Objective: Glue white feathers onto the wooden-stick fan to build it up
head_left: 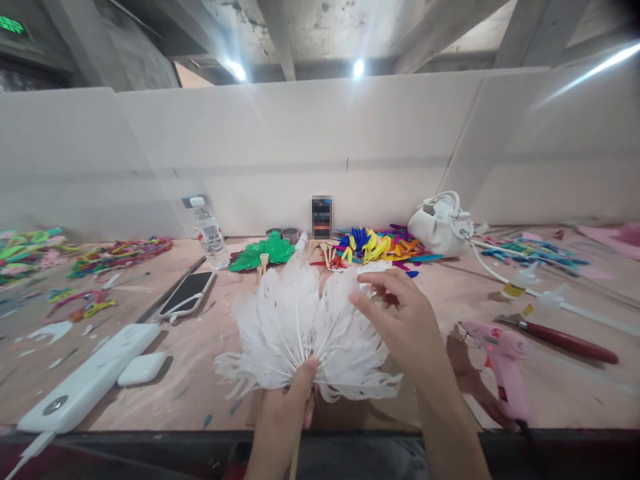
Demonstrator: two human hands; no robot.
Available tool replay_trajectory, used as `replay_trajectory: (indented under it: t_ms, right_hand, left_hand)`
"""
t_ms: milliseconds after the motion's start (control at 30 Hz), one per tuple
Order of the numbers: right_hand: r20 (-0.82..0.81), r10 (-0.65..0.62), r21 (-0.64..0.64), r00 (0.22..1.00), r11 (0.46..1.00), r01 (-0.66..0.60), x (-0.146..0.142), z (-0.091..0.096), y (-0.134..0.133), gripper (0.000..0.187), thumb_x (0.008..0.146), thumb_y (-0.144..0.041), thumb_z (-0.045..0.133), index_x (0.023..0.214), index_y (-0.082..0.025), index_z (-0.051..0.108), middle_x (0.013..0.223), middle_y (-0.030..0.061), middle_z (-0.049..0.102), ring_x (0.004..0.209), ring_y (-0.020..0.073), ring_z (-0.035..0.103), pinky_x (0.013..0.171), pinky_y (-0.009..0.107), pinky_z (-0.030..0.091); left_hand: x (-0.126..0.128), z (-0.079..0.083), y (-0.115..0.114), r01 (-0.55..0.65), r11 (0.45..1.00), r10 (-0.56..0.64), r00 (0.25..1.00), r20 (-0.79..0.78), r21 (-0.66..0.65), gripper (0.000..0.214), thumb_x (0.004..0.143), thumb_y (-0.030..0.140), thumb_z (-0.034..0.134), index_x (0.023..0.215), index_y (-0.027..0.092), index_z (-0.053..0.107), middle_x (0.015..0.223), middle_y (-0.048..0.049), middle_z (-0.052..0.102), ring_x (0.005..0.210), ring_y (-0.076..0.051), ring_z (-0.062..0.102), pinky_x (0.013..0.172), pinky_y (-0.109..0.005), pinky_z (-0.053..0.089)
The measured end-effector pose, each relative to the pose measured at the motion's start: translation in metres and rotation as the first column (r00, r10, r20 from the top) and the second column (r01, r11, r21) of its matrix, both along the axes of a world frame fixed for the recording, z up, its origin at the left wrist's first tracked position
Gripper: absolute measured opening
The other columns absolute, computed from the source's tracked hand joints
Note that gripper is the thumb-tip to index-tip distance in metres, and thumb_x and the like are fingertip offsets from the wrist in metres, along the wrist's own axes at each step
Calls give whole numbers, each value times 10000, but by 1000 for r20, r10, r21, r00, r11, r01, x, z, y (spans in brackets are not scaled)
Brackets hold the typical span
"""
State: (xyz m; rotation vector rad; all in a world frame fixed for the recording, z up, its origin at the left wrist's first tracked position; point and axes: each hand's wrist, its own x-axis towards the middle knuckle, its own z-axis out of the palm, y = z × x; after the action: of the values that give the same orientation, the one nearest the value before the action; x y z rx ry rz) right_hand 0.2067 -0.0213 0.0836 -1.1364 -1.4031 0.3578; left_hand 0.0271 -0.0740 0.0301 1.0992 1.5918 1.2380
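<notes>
A fan of white feathers spreads out in front of me above the table's front edge. My left hand is closed around its base, the thumb pressed where the quills meet, and part of a thin pale stick shows below. My right hand is at the fan's upper right edge with fingers curved and apart. Its thumb and index fingertips lie at the feathers, and the other fingers are partly hidden behind. Whether those tips touch a feather I cannot tell.
Right of the fan are a pink glue gun and a red-handled tool. Colourful feathers, a green leaf-shaped piece, a water bottle and a white bag lie behind. A phone and power bank are left.
</notes>
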Motion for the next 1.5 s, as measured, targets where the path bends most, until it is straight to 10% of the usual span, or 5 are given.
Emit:
replay_trajectory:
  t_ms: [533,733,867,1133,1500]
  right_hand:
    - [-522,-243,168,818,911,378,17,-6,-30,175,893,-340,801,940,-207,696,858,24,711,718,201,708,629,315,511]
    - [-524,-71,293,849,921,258,17,-28,-56,5,919,-208,720,914,-206,720,965,56,757,925,241,763,736,339,629]
    - [-316,-86,324,945,926,192,3,-59,-70,135,907,-153,669,995,-244,714,1017,56,802,941,255,778,796,394,652]
    - [335,40,455,941,868,-199,-19,-90,-77,340,914,-289,666,1243,-201,657,1089,135,819,984,300,806,836,382,675]
    - [-54,130,49,990,991,-127,-12,-54,-54,148,983,-281,664,1085,-316,765,1018,29,751,889,185,705,695,252,566]
  left_hand:
    - [3,-15,13,327,941,-333,941,53,91,453,878,583,704,935,148,817,956,-150,846,949,-331,797,875,-404,623]
    - [8,-21,14,-23,899,109,979,-172,437,1096,843,385,820,1692,183,158,1713,-237,321,1562,-384,360,1229,-532,369]
    - [3,-5,6,17,699,326,882,-339,715,446,881,294,758,1313,202,699,1363,-158,670,1377,-355,546,1185,-480,394]
    - [-1,10,13,157,942,-180,982,51,296,282,860,439,726,760,176,748,725,-46,726,683,-214,662,626,-249,515]
    - [-3,8,6,427,842,-436,898,-51,328,243,849,327,680,694,173,786,627,-46,688,598,-185,600,605,-255,483]
